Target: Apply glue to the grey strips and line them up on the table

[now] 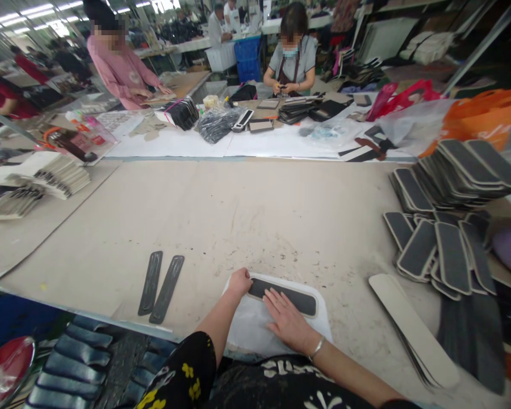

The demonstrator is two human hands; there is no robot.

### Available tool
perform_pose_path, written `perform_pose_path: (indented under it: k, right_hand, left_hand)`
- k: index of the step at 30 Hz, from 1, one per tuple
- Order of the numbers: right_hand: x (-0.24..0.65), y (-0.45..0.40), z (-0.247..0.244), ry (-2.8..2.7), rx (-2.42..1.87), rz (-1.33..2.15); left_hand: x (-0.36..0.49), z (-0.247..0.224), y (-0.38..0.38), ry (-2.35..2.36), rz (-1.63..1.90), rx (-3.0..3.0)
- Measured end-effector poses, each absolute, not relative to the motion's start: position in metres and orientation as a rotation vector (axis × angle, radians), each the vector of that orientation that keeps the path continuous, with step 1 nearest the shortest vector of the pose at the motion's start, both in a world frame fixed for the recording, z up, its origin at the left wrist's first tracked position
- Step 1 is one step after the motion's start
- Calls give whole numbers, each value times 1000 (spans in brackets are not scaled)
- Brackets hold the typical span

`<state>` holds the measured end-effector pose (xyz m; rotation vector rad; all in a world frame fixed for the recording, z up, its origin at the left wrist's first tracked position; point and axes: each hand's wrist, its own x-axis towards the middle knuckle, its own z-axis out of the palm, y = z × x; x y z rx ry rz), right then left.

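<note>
A dark grey rounded strip with a beige border (303,297) lies on a white sheet (251,329) at the table's near edge. At the strip's left end, my left hand (239,283) is closed, its thumb and fingers pinching the corner. Flat on the strip's middle rests my right hand (289,319), fingers stretched out and holding nothing. To the left lie two narrow dark strips, one (150,283) beside the other (167,289), with shiny wet-looking streaks on the first.
On the right are piles of bordered dark panels (453,255) and a stack of long beige strips (413,329). Pale folded pieces (55,173) are heaped at left. Across the white table, one person wears pink (119,74) and another a grey top (309,59).
</note>
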<state>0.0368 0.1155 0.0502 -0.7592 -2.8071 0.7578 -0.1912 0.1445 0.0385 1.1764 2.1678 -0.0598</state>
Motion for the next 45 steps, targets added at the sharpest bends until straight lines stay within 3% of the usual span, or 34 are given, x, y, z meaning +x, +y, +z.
perform_pose_path:
  k: [4,14,22,26,31,40,45]
  right_hand:
    - [22,119,37,-2872,-679,765]
    - [129,131,6,-2862,-1036,460]
    - [138,128,-12,-2797,-1078,428]
    - [138,128,-11,-2803,-1068,408]
    - [139,128,-14,-2812,-1036,344]
    - [139,128,-14,-2854,-1060,333]
    - [136,131,-4,-2913,-1145,484]
  left_hand:
    - [-190,40,145,2177,-82,1186]
    - [-189,34,146,2184,-40,1152]
    - [-175,59,109,2257,134,1306]
    - [-126,58,81,1861,264,1817]
    - [-76,45,81,1394,175,2209]
    - [-168,36,84,1764,-80,2107]
    - [-172,33,85,1798,-133,2116]
